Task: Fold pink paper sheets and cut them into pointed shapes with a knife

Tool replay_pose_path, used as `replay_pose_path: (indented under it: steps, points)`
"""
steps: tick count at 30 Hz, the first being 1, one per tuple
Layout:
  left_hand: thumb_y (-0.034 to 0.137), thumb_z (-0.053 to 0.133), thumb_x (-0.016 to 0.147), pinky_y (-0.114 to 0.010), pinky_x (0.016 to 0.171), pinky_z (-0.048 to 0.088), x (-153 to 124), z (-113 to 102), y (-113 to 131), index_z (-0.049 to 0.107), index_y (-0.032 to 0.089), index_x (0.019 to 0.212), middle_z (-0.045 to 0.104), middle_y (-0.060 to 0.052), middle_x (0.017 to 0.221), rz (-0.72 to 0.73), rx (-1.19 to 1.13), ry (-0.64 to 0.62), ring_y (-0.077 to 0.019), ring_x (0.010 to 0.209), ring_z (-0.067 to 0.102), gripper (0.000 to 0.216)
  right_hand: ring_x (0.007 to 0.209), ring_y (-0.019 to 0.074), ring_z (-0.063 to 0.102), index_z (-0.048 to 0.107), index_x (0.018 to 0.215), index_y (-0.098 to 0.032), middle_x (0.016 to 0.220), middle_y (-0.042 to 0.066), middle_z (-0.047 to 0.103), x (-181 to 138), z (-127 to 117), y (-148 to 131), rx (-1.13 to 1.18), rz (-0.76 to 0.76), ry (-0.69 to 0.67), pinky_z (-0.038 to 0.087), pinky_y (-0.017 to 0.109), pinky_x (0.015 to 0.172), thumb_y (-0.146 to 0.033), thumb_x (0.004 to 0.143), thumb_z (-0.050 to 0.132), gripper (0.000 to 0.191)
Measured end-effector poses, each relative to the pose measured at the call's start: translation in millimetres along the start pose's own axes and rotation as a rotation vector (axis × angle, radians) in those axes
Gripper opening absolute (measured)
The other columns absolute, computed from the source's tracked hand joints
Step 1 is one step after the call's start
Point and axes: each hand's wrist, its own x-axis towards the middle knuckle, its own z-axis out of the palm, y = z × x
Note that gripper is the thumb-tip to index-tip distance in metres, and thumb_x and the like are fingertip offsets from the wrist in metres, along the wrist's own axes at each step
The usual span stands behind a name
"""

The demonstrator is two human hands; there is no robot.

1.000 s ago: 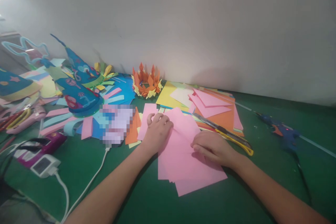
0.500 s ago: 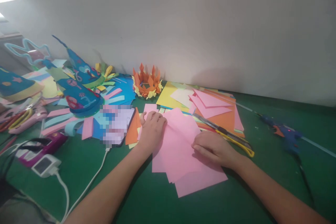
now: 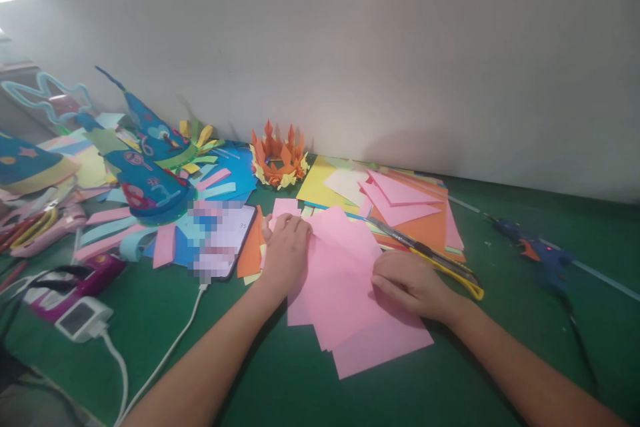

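A sheet of pink paper point(image 3: 345, 280) lies in front of me on top of other pink sheets point(image 3: 385, 347), its surface almost flat. At its left edge is my left hand point(image 3: 287, 247), palm down with bent fingers closed on the paper; the thumb is hidden. My right hand point(image 3: 407, 283) is curled at the right edge, thumb against the bent fingers, gripping the sheet there. Just beyond the right hand lie a box cutter point(image 3: 395, 233) and yellow-handled scissors point(image 3: 450, 271).
An orange paper crown point(image 3: 279, 157) stands near the wall, beside folded pink pieces point(image 3: 400, 197) on coloured sheets. Decorated blue cone hats point(image 3: 150, 180), a charging phone point(image 3: 227, 240) and a purple device point(image 3: 80, 287) are on the left. A blue glue gun point(image 3: 547, 257) lies right.
Both hands have shifted slightly apart, the right one a little to the right. The crease across the top pink sheet looks flatter. The view has turned very slightly.
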Motion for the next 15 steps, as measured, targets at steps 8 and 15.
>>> replay_pose_path:
  steps: [8, 15]
  points:
    - [0.018, 0.038, 0.094, -0.043, 0.093, 0.028, 6.6, -8.1, -10.2, 0.056, 0.022, 0.087, 0.066, -0.004, 0.093, -0.209, -0.178, 0.229, -0.0231, 0.097, 0.055, 0.02, 0.072, 0.0167, 0.057, 0.054, 0.09, -0.02, 0.078, 0.004, 0.062, -5.7, 5.8, 4.9, 0.017, 0.099, 0.162, 0.044, 0.029, 0.065, -0.03, 0.093, 0.045, 0.014]
    - [0.025, 0.042, 0.092, -0.035, 0.087, 0.037, 9.4, -4.8, -21.0, 0.056, 0.02, 0.09, 0.06, -0.004, 0.092, -0.431, -0.531, 0.476, -0.02, 0.092, 0.054, 0.015, 0.13, 0.0272, 0.041, 0.035, 0.14, -0.026, 0.138, 0.011, 0.049, 0.5, 2.7, 2.0, -0.003, -0.126, -0.145, 0.03, 0.047, 0.107, -0.052, 0.089, 0.051, 0.059]
